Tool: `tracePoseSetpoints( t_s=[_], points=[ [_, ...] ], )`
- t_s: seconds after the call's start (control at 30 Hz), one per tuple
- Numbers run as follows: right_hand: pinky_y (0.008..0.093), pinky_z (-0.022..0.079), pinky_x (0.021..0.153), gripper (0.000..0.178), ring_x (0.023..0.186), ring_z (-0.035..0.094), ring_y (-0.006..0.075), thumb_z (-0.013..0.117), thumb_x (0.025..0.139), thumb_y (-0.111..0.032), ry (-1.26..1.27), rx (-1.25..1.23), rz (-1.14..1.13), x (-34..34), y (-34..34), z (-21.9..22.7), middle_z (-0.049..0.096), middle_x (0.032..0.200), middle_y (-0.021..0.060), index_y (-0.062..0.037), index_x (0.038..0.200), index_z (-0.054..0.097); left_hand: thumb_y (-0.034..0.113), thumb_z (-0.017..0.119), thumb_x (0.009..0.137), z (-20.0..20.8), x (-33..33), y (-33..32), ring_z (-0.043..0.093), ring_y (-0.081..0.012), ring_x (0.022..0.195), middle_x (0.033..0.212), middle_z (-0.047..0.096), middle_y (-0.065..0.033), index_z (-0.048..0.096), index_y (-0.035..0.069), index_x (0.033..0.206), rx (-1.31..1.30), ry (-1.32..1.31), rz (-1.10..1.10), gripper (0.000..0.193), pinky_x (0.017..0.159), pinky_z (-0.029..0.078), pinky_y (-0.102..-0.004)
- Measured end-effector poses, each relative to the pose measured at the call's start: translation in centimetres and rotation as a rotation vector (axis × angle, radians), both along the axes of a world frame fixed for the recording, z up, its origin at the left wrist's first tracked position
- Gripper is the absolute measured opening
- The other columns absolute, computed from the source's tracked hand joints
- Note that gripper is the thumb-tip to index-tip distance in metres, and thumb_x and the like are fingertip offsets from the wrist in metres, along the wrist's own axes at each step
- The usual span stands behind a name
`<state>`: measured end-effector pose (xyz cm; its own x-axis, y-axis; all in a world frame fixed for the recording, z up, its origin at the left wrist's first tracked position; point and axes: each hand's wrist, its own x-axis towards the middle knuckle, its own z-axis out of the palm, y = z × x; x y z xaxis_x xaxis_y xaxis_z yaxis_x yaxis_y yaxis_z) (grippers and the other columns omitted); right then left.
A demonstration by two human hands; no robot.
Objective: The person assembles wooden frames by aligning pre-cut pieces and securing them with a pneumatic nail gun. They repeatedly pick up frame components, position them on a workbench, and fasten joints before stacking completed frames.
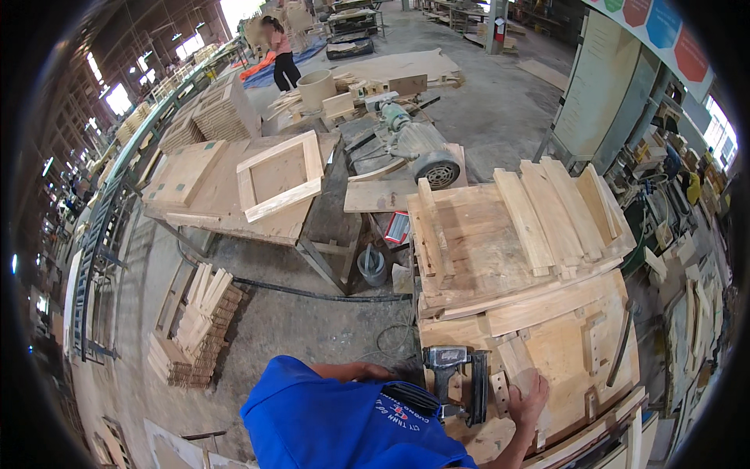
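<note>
My right hand (530, 397) is at the workbench (562, 344), its fingers closed round the near end of a short wooden strip (516, 353). Beside that hand, on its left, is a small wooden block with holes (500, 389). A black and grey nail gun (457, 375) lies left of the block, near the bench edge. My left hand (375, 373) is low by my waist, next to the blue shirt and a dark pouch-like thing (410, 397). Its fingers are partly hidden, so what it holds, if anything, does not show.
Several boards (539, 211) lie across the bench's far part. Left stands a table with a wooden frame (280, 176); stacked wood strips (199, 328) and a black hose (328, 295) lie on the floor. A motor (433, 168) and a grey bucket (372, 266) are ahead. Another person (281, 55) stands far off.
</note>
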<state>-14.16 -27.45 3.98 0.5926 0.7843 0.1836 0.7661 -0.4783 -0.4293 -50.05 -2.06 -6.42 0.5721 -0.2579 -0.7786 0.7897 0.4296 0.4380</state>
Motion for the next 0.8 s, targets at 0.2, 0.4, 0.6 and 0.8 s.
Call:
tracePoseSetpoints(
  t_s=[0.2,0.4,0.6,0.8],
  points=[
    [0.0574,0.040,0.107,0.073,0.120,0.050,0.0500,0.078,0.076,-0.022,0.020,0.006,0.020,0.3,-0.2,-1.0,0.055,0.129,0.0284,0.0049,0.139,0.052,0.051,0.052,0.104,1.1,0.7,0.7,0.064,-0.0240,0.120,0.137,0.066,-0.0096,0.058,0.002,0.145,0.233,0.010,-0.177,0.064,0.106,0.050,-0.0420],
    [0.0575,0.039,0.106,0.074,0.119,0.050,0.0507,0.078,0.079,-0.022,0.003,-0.016,-0.002,-0.1,0.0,-1.4,0.055,0.128,0.0287,0.0044,0.142,0.050,0.040,0.057,0.099,-1.0,1.2,1.2,0.067,-0.0261,0.108,0.122,0.072,-0.0149,0.067,-0.003,0.131,0.467,-0.106,-0.386,0.054,0.097,0.052,-0.0449],
    [0.0580,0.040,0.106,0.072,0.120,0.050,0.0510,0.076,0.080,-0.021,0.013,-0.018,0.004,-0.4,-0.4,-2.1,0.055,0.128,0.0287,0.0044,0.142,0.051,0.045,0.057,0.094,-0.7,1.3,1.9,0.069,-0.0299,0.101,0.110,0.073,-0.0251,0.071,-0.003,0.115,0.690,-0.460,-0.585,0.054,0.090,0.051,-0.0484],
    [0.0566,0.042,0.104,0.069,0.118,0.053,0.0492,0.077,0.079,-0.022,0.045,-0.027,-0.006,-1.1,-1.0,-1.7,0.058,0.128,0.0275,0.0022,0.139,0.054,0.052,0.051,0.095,1.3,1.9,4.9,0.070,-0.0436,0.098,0.104,0.072,-0.0279,0.074,-0.001,0.102,1.025,-0.278,-0.680,0.058,0.087,0.051,-0.0539]
  ],
)
